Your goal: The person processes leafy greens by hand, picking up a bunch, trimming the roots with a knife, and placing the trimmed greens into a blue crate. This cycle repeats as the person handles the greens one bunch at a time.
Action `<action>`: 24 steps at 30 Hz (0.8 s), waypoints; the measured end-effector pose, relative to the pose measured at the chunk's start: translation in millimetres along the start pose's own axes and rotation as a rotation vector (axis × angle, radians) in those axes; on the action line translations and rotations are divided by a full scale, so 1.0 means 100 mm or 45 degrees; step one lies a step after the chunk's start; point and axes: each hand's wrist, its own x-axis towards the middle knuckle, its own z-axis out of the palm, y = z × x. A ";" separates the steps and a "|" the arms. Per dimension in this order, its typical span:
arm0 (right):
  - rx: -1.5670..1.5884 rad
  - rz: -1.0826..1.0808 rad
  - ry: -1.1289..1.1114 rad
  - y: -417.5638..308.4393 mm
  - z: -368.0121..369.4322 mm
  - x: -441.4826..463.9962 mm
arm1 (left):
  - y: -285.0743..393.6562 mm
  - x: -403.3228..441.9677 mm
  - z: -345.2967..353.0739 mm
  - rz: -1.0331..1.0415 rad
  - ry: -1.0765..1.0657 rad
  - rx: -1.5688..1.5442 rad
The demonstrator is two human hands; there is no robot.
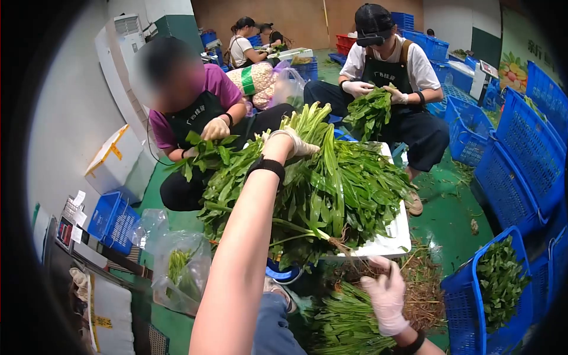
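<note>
My left hand (294,144), in a pale glove with a black wristband, reaches across a large heap of long-leaved greens (361,183). Its fingers curl over pale green stems near the top of the heap. The heap lies on a white foam box (397,234). Lower right, my gloved right hand (387,296) has its fingers bent but apart. Just beyond its fingertips, brown roots (343,244) hang from a plant at the box's front edge. Below and beside that hand are a bundle of green stems (349,322) and loose root scraps (423,296).
Two people (192,112) (384,71) sit across the heap, holding greens in gloved hands. Blue crates (512,171) stack at right; one crate (467,313) holds greens. At left lie a plastic bag (180,269) with stems and a blue crate (112,219). Others work behind.
</note>
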 end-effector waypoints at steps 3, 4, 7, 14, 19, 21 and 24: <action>-0.300 -0.049 -0.096 0.06 0.36 0.14 | 0.00 0.01 0.11 -0.059 0.109 -0.019; -0.331 -0.035 -0.086 0.13 0.47 0.20 | 0.00 0.03 0.13 -0.060 0.132 -0.043; 0.281 -0.038 -0.020 0.38 0.84 0.42 | -0.06 0.26 0.13 0.002 0.093 -0.029; 0.457 0.124 0.101 0.10 0.87 0.46 | -0.05 0.40 0.10 -0.026 -0.022 0.068; 0.351 0.127 0.163 0.10 0.44 -0.03 | -0.02 0.36 0.11 -0.039 0.001 0.061; 0.398 -0.065 0.170 0.23 0.23 -0.20 | 0.00 0.33 0.12 -0.031 0.039 0.040; 0.111 -0.043 -0.011 0.30 -0.26 -0.39 | -0.06 0.40 0.21 -0.035 0.104 -0.026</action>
